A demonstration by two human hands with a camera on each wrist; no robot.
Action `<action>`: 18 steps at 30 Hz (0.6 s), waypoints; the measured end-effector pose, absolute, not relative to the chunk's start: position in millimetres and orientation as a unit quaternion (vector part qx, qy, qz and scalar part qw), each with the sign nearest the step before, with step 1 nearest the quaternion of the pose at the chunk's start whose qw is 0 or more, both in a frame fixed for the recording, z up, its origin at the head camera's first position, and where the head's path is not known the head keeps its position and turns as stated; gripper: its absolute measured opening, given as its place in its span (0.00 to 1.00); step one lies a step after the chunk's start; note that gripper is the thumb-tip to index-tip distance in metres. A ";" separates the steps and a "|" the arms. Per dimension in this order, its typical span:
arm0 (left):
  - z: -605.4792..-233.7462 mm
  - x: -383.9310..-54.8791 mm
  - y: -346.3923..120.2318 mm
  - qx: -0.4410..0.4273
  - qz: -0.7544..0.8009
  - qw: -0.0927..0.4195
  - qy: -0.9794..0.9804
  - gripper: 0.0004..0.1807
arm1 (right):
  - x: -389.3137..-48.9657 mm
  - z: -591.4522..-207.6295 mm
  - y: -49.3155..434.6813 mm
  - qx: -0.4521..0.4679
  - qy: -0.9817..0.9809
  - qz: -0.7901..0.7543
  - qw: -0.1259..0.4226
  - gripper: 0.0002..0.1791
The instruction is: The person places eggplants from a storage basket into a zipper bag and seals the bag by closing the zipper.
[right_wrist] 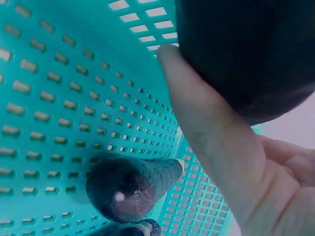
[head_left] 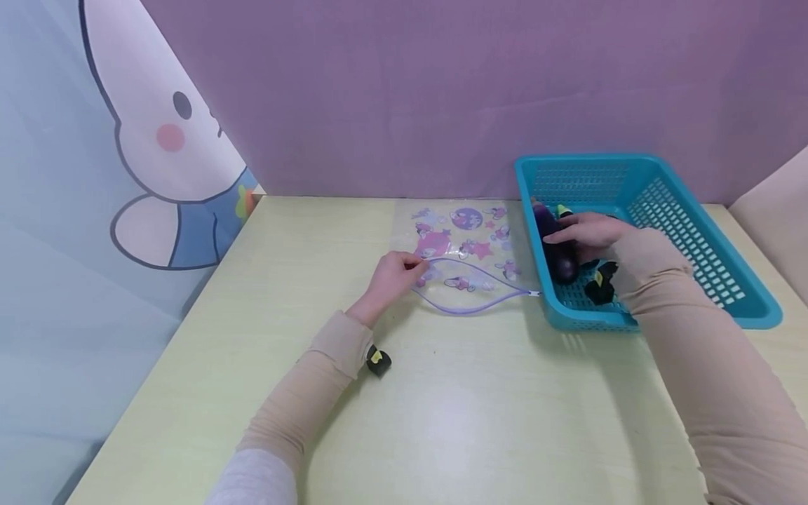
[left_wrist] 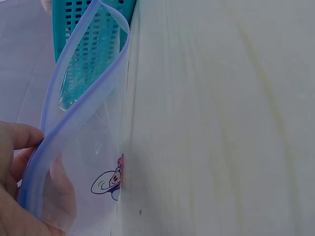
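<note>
A clear zip bag [head_left: 463, 308] with a purple rim and pink cartoon prints lies on the table, its mouth spread apart. My left hand [head_left: 393, 275] pinches the rim at the left end of the mouth; in the left wrist view the thumb and fingers hold the bag's edge [left_wrist: 81, 110]. Inside the teal basket [head_left: 688, 203], my right hand [head_left: 593, 231] grips a dark purple eggplant [head_left: 560, 261] along the left wall. In the right wrist view this eggplant [right_wrist: 241, 54] is large and close, with the thumb along its side.
Beneath the right hand, another eggplant [right_wrist: 130, 187] with a pale green end lies in the basket, and a further dark one [right_wrist: 129, 229] shows at the lower edge. A purple cloth [head_left: 391, 98] hangs behind the table. The bag's zip slider [head_left: 534, 293] is beside the basket.
</note>
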State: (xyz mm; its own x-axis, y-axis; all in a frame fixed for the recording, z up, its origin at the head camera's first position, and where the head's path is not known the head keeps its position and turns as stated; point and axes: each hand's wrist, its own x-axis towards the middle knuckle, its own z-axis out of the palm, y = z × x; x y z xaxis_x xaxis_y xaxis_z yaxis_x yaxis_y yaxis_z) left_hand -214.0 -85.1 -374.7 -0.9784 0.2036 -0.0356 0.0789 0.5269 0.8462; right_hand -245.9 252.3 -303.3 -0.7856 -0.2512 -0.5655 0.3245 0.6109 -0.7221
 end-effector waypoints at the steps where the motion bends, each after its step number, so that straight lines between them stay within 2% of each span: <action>1: -374.5 -214.1 -85.0 0.082 0.480 0.066 0.871 0.13 | -246.0 -303.1 252.4 0.024 0.837 -0.440 0.324 0.50; 18: -373.8 -216.6 -85.6 0.086 0.475 0.062 0.874 0.13 | -246.8 -292.5 258.6 0.031 0.831 -0.469 0.297 0.48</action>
State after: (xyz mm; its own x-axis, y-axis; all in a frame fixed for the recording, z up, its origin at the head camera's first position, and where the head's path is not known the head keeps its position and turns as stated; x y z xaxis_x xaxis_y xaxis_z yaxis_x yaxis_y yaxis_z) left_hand -216.6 -85.6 -373.8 -0.9775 0.2091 -0.0260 0.0919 0.5338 0.8406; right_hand -246.8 258.6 -292.5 -0.8217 -0.2265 -0.5231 0.3307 0.5579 -0.7611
